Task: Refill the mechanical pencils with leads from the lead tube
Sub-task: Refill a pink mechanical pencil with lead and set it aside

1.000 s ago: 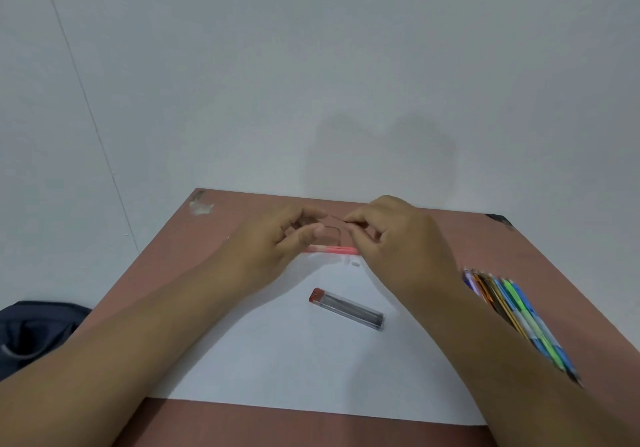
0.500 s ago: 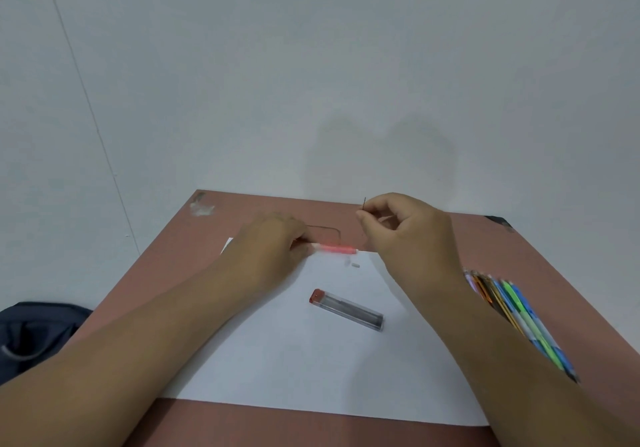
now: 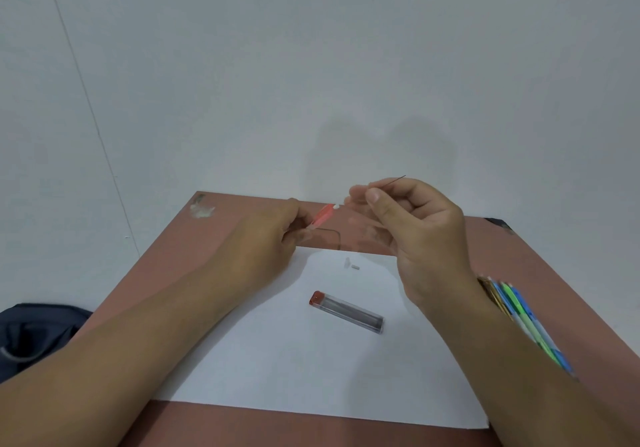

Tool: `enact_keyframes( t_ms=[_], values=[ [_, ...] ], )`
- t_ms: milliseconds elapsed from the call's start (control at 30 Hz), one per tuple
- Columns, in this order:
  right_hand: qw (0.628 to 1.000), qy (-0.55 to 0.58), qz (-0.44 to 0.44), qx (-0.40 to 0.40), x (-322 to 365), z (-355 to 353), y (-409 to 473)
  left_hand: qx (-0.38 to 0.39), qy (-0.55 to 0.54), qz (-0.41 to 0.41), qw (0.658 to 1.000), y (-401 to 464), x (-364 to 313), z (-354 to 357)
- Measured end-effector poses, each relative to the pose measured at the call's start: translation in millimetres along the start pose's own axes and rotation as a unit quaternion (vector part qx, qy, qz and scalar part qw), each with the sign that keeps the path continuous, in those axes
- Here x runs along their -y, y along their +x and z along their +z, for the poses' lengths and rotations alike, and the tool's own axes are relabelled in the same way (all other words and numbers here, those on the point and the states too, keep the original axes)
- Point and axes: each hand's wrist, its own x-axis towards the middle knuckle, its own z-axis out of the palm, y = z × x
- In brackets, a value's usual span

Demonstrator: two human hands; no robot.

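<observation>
My left hand (image 3: 266, 238) grips a red mechanical pencil (image 3: 322, 216), lifted off the table with its white open end pointing up and right. My right hand (image 3: 412, 228) pinches a thin dark lead (image 3: 393, 182) between thumb and forefinger, its lower end close to the pencil's open end. The clear lead tube (image 3: 346, 312) with a red cap lies on the white paper (image 3: 311, 370) below both hands. Two tiny white pencil parts (image 3: 350, 263) lie on the paper near its far edge.
A row of several coloured mechanical pencils (image 3: 519, 315) lies on the brown table (image 3: 540, 259) at the right, partly behind my right forearm. A dark bag (image 3: 31, 335) sits on the floor at the left. A white wall stands behind the table.
Both hands rose from the table. The left hand lifted the red pencil and tilted its open end upward. The right hand raised the lead and turned it toward the pencil's end.
</observation>
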Motion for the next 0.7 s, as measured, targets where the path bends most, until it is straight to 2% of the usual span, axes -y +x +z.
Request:
enact_keyframes(
  t_ms=[200,700],
  values=[
    [0.998,0.012,-0.017,0.056,1.5,4.8,-7.5,-0.007,-0.003,0.055,0.998,-3.8,-9.8,-3.3],
    [0.985,-0.049,-0.132,0.099,-6.5,4.7,-11.4,-0.019,-0.019,0.063,0.998,-3.8,-5.9,0.5]
  ],
)
